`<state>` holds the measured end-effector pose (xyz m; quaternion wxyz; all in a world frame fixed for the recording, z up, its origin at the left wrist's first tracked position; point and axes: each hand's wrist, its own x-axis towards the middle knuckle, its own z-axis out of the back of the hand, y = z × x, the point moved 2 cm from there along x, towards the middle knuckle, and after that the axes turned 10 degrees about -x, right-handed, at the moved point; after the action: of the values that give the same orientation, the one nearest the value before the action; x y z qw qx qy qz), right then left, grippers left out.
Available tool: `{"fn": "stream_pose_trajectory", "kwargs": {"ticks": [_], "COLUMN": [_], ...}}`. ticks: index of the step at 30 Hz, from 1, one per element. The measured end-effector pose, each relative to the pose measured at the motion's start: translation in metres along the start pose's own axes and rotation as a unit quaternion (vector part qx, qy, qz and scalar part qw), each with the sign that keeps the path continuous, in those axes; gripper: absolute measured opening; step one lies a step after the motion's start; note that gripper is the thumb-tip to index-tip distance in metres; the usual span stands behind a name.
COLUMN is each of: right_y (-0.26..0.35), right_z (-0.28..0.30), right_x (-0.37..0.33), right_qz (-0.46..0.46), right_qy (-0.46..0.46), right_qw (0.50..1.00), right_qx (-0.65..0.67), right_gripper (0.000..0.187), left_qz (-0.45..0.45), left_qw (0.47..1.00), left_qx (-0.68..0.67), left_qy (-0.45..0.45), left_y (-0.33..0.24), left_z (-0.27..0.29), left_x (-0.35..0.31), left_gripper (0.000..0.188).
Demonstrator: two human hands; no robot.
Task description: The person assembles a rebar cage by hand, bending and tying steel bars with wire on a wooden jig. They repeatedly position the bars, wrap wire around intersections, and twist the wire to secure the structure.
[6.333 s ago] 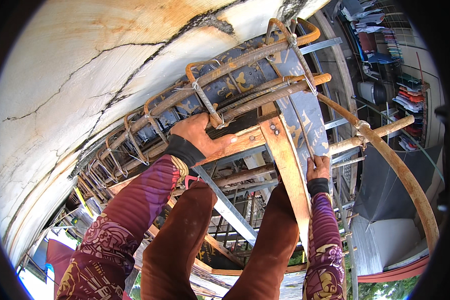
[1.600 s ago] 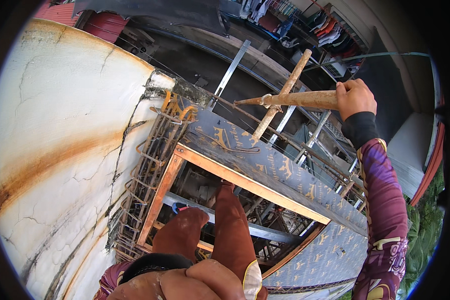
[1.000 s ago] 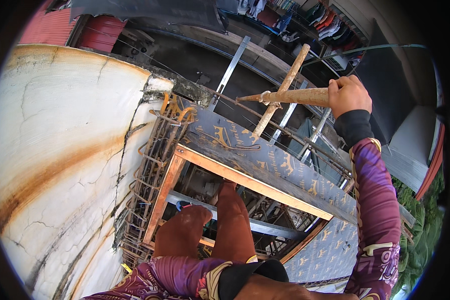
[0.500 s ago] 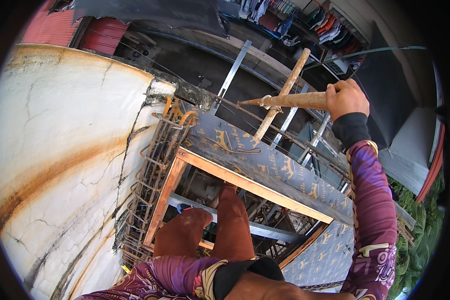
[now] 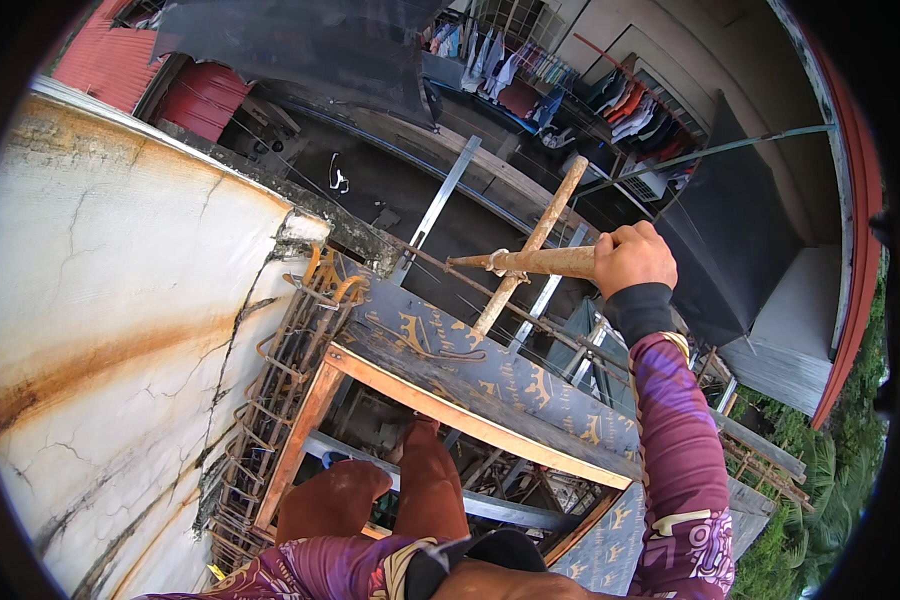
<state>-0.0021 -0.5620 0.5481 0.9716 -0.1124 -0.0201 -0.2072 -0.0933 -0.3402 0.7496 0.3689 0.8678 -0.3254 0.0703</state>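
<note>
My right hand (image 5: 638, 258) is wrapped round the top end of a rust-brown pole (image 5: 555, 262). This pole narrows away below and meets a lighter brown cross pole (image 5: 545, 222), with a pale binding (image 5: 497, 265) where they cross. At the lower edge, only the back and wrist of my left hand (image 5: 515, 584) show beside a black cuff; its fingers are out of sight. My legs in brown trousers (image 5: 430, 490) reach down through an opening edged by orange-brown timber (image 5: 480, 408). Dark printed plywood (image 5: 535, 385) stands just beyond that timber.
A cracked, rust-streaked white wall (image 5: 120, 290) rises at left, with a rusty rebar cage (image 5: 260, 400) alongside. Metal bars (image 5: 450, 195) cross the drop ahead. Farther off are hanging clothes (image 5: 630, 105), dark netting (image 5: 300, 45) and a red-edged roof (image 5: 855, 300).
The view has shifted, so the poles, timber and my right arm appear farther left and the poles lower. My right hand keeps its grip on the pole. Less of my left hand shows.
</note>
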Motion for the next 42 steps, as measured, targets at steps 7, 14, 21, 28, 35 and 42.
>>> {"fn": "stream_pose_trajectory", "kwargs": {"ticks": [7, 14, 21, 28, 35, 42], "right_y": [-0.001, 0.001, 0.005, 0.003, 0.001, 0.004], "right_z": [0.005, -0.002, 0.006, 0.002, 0.012, 0.007], "right_x": [0.002, 0.001, 0.002, 0.001, 0.001, 0.001], "right_qz": [-0.012, -0.002, -0.01, -0.012, -0.01, 0.001], "right_qy": [0.002, -0.012, -0.01, 0.002, 0.022, 0.027], "right_qw": [1.0, 1.0, 1.0, 1.0, 0.999, 0.999], "right_qx": [-0.013, -0.008, -0.008, -0.016, -0.039, -0.043], "right_gripper": [0.023, 0.023, 0.024, 0.027, 0.03, 0.028], "left_qz": [-0.02, -0.063, 0.05, 0.254, 0.287, 0.156], "left_qw": [0.998, 0.998, 0.992, 0.94, 0.893, 0.918], "left_qx": [-0.024, -0.001, 0.02, 0.224, 0.333, 0.363], "left_qy": [-0.055, -0.022, -0.118, 0.029, 0.096, -0.038], "left_y": [0.004, -0.004, -0.024, -0.085, -0.095, -0.114], "left_z": [-0.008, -0.008, -0.014, -0.022, -0.069, -0.076], "left_x": [-0.013, -0.009, -0.02, -0.101, -0.105, -0.13], "left_gripper": [0.018, 0.018, 0.024, 0.02, 0.017, 0.031]}}
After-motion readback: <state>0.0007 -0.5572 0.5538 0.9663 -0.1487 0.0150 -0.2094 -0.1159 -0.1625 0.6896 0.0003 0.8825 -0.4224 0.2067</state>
